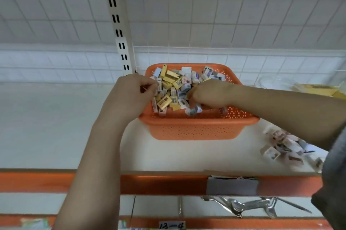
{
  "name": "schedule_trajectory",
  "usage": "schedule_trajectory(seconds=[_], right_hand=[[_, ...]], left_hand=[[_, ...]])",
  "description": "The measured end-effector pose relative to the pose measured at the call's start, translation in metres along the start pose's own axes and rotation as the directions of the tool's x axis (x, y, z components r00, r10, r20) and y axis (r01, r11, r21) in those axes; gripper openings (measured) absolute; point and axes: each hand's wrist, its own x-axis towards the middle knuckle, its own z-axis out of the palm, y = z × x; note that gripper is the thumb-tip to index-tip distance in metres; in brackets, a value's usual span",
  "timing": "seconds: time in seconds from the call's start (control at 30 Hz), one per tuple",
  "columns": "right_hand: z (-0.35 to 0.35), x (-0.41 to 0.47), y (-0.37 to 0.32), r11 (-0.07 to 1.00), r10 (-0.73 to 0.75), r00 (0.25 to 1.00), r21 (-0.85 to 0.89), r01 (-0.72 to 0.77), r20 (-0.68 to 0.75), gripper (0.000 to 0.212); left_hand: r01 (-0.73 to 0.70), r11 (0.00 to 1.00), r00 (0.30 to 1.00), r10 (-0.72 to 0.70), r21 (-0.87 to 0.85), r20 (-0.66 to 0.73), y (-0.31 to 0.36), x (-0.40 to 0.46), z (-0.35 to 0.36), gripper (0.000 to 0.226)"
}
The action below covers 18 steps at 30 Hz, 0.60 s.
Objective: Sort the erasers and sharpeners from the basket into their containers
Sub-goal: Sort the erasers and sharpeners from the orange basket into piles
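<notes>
L hand (131, 94) at the orange basket's (196, 128) left rim, fingers curled, pinching sth small, can't tell what; basket mid-shelf, full of erasers & sharpeners (174, 87); R hand (207, 94) inside, fingers curled into pile; small boxes (286, 147) loose on shelf at right.

A shop is indicated. A white metal display shelf (56, 126) edged with an orange price strip (159, 183) is seen, carried on a slotted cream upright (119, 29) before a white wire-grid back panel (224, 14). A handwritten white label reading "13-4" (171, 225) is fixed to the lower shelf edge, and small boxed stationery is heaped in an orange perforated plastic basket (196, 128).
</notes>
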Motion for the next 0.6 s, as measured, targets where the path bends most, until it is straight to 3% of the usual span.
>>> schedule_trajectory(seconds=[0.13, 0.3, 0.37, 0.43, 0.5, 0.6], right_hand=[[0.002, -0.001, 0.0, 0.999, -0.045, 0.998, 0.014, 0.046, -0.038, 0.03], [-0.021, -0.035, 0.003, 0.917, 0.193, 0.962, 0.383, -0.107, -0.193, 0.026], [-0.028, -0.056, 0.0, 0.819, 0.364, 0.881, 0.554, -0.15, -0.3, 0.023], [-0.029, -0.078, -0.01, 0.664, 0.549, 0.753, 0.736, -0.131, -0.362, 0.019], [-0.027, -0.098, -0.025, 0.501, 0.701, 0.616, 0.863, -0.066, -0.36, 0.009], [-0.017, -0.118, -0.049, 0.307, 0.849, 0.427, 0.949, 0.078, -0.31, 0.01]], left_hand=[[-0.018, 1.0, 1.0, 0.017, 0.026, 0.023, -0.005, 0.002, -0.005, 0.02], [-0.097, 0.989, 0.991, 0.086, 0.107, 0.1, -0.001, 0.021, 0.0, 0.022], [-0.151, 0.974, 0.977, 0.121, 0.168, 0.177, 0.002, 0.033, 0.006, 0.022], [-0.225, 0.945, 0.944, 0.151, 0.237, 0.293, 0.006, 0.046, 0.013, 0.022], [-0.304, 0.903, 0.887, 0.152, 0.303, 0.436, 0.007, 0.06, 0.022, 0.023], [-0.399, 0.825, 0.806, 0.107, 0.401, 0.582, 0.004, 0.078, 0.034, 0.03]])
